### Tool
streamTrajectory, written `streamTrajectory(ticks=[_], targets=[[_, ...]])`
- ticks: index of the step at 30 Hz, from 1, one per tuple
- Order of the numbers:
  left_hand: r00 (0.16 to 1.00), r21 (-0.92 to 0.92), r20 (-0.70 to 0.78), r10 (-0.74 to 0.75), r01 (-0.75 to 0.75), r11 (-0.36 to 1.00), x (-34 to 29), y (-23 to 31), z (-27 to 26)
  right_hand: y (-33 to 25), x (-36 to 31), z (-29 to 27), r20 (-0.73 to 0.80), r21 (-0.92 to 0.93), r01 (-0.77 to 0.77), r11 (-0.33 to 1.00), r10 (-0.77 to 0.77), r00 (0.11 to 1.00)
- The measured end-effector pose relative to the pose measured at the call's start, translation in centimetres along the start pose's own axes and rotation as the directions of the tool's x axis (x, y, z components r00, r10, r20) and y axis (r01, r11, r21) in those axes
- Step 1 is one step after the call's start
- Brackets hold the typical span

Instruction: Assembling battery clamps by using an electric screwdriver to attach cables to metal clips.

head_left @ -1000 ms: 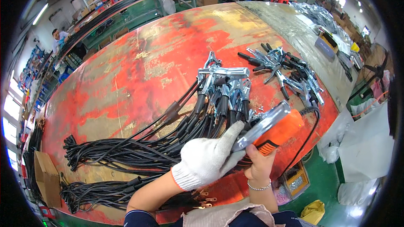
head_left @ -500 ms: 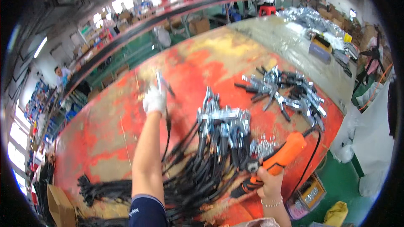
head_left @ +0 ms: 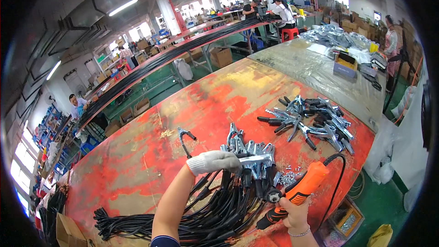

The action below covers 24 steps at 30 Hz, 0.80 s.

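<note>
- The right hand (head_left: pixel 295 210) is wrapped tight around the handle of an orange power screwdriver (head_left: pixel 299 190), wrist low at the table's near edge, tool slanting up and away.
- The gloved left hand (head_left: pixel 215 161) is closed over the end of a silver metal clamp (head_left: pixel 256 159), forearm stretched forward from the lower edge.
- That clamp lies atop a row of cabled clamps (head_left: pixel 249 148), their black cables (head_left: pixel 201 210) trailing toward the near left.
- Small screws (head_left: pixel 288 177) lie just beside the screwdriver.
- Farther right, a pile of loose clamps (head_left: pixel 311 119) rests on the red table (head_left: pixel 151 155).
</note>
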<state>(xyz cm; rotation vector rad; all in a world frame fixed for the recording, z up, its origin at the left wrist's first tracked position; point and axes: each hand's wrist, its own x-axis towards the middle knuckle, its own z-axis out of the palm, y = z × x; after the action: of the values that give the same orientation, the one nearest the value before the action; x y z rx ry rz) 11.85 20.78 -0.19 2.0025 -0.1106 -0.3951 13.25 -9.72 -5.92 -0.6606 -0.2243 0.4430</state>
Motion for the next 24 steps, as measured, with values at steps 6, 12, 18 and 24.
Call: streamTrajectory(ticks=[6, 12, 18, 24], targets=[[0.959, 0.465, 0.062, -0.277, 0.218, 0.858, 1.2, 4.7, 3.2, -1.8, -1.3, -0.1, -0.006, -0.041, 0.039, 0.998, -0.039, 0.999], [0.885, 0.104, 0.326, -0.332, 0.315, 0.943, 0.4, 3.6, 4.8, -1.2, -2.0, -1.3, -0.080, -0.136, 0.000, 0.991, -0.011, 0.997], [0.861, 0.664, 0.242, -0.447, 0.189, 0.723, -0.5, 6.1, 10.4, -3.2, -3.3, -1.3, 0.029, -0.046, 0.086, 0.995, -0.085, 0.996], [0.954, 0.780, -0.217, -0.206, 0.296, 0.551, -4.5, 8.3, 16.2, -4.5, -4.0, -1.4, 0.095, 0.011, 0.134, 0.991, -0.135, 0.986]])
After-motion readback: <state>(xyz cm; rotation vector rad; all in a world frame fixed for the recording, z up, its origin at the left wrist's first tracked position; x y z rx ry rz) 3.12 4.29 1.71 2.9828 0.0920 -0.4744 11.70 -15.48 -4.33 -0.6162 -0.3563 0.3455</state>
